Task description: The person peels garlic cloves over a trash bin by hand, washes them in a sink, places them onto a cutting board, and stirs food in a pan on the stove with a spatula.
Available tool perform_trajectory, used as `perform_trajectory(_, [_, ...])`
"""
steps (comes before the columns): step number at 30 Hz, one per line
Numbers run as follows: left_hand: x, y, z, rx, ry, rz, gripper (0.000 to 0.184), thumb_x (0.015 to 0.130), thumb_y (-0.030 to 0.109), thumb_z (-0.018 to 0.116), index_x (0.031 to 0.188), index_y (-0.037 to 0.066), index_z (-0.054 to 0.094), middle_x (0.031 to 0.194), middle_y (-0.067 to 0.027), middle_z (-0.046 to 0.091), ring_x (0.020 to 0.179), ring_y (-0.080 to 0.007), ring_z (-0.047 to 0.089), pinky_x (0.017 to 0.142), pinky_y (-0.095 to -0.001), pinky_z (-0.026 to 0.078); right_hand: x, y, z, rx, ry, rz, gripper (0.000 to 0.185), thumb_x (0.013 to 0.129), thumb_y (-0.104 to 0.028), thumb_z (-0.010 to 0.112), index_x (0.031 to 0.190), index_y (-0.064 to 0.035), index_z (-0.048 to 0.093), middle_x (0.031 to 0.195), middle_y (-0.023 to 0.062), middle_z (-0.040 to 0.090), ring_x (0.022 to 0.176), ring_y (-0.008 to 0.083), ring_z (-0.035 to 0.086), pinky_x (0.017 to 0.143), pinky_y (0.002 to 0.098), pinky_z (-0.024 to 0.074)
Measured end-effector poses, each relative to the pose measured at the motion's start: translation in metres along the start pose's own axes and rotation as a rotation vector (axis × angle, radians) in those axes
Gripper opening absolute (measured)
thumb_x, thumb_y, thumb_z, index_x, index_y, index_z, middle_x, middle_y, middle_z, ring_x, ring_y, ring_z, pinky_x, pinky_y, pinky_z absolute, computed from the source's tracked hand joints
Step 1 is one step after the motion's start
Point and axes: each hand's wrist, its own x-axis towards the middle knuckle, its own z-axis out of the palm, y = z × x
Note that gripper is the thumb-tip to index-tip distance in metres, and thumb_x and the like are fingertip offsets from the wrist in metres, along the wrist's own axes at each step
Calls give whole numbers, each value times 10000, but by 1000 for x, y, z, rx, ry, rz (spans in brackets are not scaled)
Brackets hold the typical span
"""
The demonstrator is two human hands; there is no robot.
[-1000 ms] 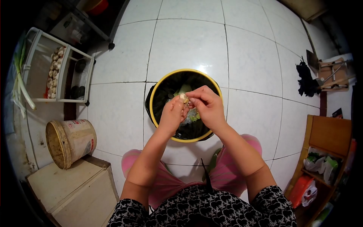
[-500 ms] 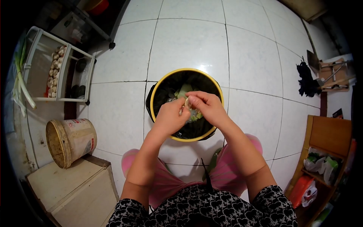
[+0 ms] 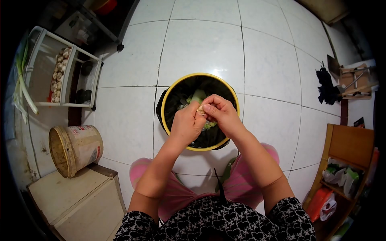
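Pinched between the fingertips of both my hands is a small pale garlic clove (image 3: pixel 201 109). My left hand (image 3: pixel 187 123) is closed around its lower left side. From the right, my right hand (image 3: pixel 222 115) grips it with thumb and forefinger, the other fingers curled. Both hands are above the waste bin (image 3: pixel 200 74), which has a yellow rim and a black liner. Inside lie pale green vegetable scraps (image 3: pixel 197 95) and some clear plastic, partly hidden by my hands.
On the left, a white rack (image 3: pixel 76 44) bears garlic bulbs (image 3: pixel 59 70), with spring onions (image 3: pixel 24 90) beside it. A dirty bucket (image 3: pixel 86 144) lies sideways on a pale cabinet (image 3: pixel 76 193). A wooden shelf unit (image 3: pixel 350 144) with bags stands at right.
My fingertips have shifted around the clove, and more of its pale surface shows. Both hands stay over the bin; the view has shifted slightly.
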Motion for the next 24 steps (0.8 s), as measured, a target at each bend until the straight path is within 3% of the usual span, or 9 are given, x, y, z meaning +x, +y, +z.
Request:
perform_trajectory(5, [0, 2, 3, -173, 18, -44, 144, 830, 111, 458, 743, -3, 452, 601, -139, 449, 505, -190, 422, 503, -314, 385, 0, 1, -2, 222, -39, 59, 144, 908, -220, 541, 875, -81, 557, 712, -21, 529, 620, 56, 455, 572, 191, 375])
perform_trajectory(8, [4, 0, -2, -64, -28, -105, 163, 847, 127, 463, 747, -2, 474, 610, -151, 484, 507, -231, 462, 506, -330, 393, 3, -1, -7, 327, -16, 73, 139, 907, -211, 540, 870, -78, 555, 735, -19, 533, 620, 61, 456, 573, 201, 381])
perform_trajectory(10, [6, -8, -6, 304, -35, -207, 190, 868, 154, 472, 761, -1, 499, 641, -168, 524, 536, -280, 508, 518, -355, 404, 5, -6, -8, 402, 63, -3, 132, 897, -203, 553, 894, -72, 565, 785, -13, 548, 649, 64, 484, 587, 211, 403])
perform_trajectory(14, [6, -8, -16, 384, -102, -212, 194, 883, 167, 472, 795, 0, 517, 685, -182, 557, 595, -313, 544, 548, -372, 417, 4, -9, -10, 275, 70, 105, 136, 893, -189, 561, 932, -59, 574, 830, -6, 560, 688, 65, 510, 598, 210, 423])
perform_trajectory(17, [7, 9, -19, 199, -96, -107, 197, 899, 167, 457, 806, -2, 494, 671, -169, 533, 594, -308, 523, 563, -366, 409, 3, -7, -3, 212, 79, 92, 141, 891, -174, 566, 956, -50, 580, 829, -3, 567, 710, 60, 525, 606, 199, 432])
perform_trajectory(19, [6, 9, -19, 34, -185, -12, 201, 898, 178, 444, 812, -2, 468, 688, -216, 547, 653, -405, 540, 555, -450, 403, 3, -6, 0, 170, 100, 60, 130, 891, -162, 567, 950, -48, 582, 797, -6, 560, 684, 52, 507, 587, 187, 416])
perform_trajectory(24, [4, 5, -14, -7, -181, 2, 194, 905, 177, 421, 832, 1, 457, 675, -219, 526, 640, -404, 528, 550, -433, 396, 2, -1, 3, 152, 86, 75, 117, 892, -157, 566, 937, -51, 586, 757, -14, 547, 640, 54, 473, 564, 187, 394])
